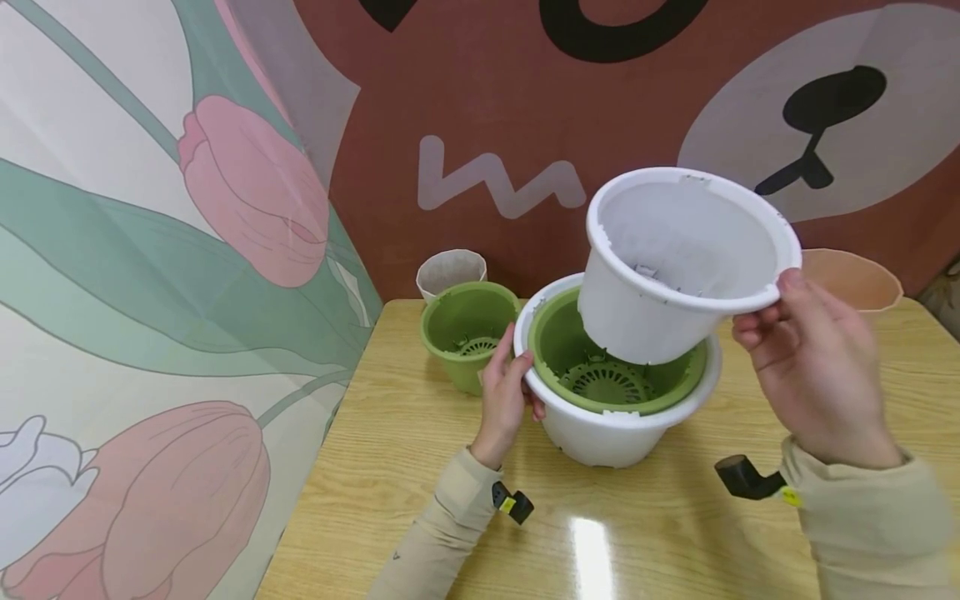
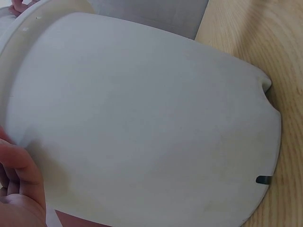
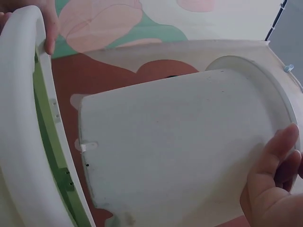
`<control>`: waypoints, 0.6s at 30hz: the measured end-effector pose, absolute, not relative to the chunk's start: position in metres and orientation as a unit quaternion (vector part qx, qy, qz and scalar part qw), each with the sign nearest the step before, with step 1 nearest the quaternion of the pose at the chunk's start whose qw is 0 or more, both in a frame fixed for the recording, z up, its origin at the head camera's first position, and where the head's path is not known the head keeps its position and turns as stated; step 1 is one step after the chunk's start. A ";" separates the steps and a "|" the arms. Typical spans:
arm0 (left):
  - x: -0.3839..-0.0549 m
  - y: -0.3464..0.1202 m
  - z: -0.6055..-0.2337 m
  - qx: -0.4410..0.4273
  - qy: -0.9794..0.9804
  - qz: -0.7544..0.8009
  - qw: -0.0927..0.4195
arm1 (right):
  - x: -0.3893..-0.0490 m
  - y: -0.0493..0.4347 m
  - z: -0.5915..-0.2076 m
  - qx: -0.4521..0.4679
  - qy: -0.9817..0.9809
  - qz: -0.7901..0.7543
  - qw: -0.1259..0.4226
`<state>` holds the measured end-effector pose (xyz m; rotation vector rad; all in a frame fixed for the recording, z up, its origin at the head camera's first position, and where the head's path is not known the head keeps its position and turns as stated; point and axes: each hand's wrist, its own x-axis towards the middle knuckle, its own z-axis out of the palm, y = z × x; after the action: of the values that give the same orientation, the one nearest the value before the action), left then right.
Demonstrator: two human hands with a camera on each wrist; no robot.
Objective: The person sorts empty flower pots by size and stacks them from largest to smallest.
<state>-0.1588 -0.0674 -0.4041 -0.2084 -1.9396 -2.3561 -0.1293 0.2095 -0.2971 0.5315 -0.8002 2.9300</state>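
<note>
The left hand [image 1: 501, 407] grips the large white pot [image 1: 603, 435] near centre; the right hand [image 1: 828, 375] pinches the smaller white pot [image 1: 637, 321], upper right of centre.

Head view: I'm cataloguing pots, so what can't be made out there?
Head view, small white pot: lower part, behind the smaller green pot.
Head view, larger green pot: far wall mostly, behind the lifted white pot.
Head view, peach pot: lower left, behind the right hand.
</note>
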 end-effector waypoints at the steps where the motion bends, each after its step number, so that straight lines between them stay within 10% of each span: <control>1: -0.159 -0.067 -0.404 -0.069 -0.634 -0.769 0.042 | -0.129 0.209 -0.297 0.173 -0.261 0.949 0.028; 18: -0.159 -0.067 -0.405 -0.070 -0.637 -0.766 0.044 | -0.128 0.203 -0.305 0.169 -0.340 0.925 0.022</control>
<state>-0.1591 -0.0670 -0.4047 -0.2135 -1.9468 -2.3426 -0.1279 0.2028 -0.3050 0.5234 -1.0520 2.8658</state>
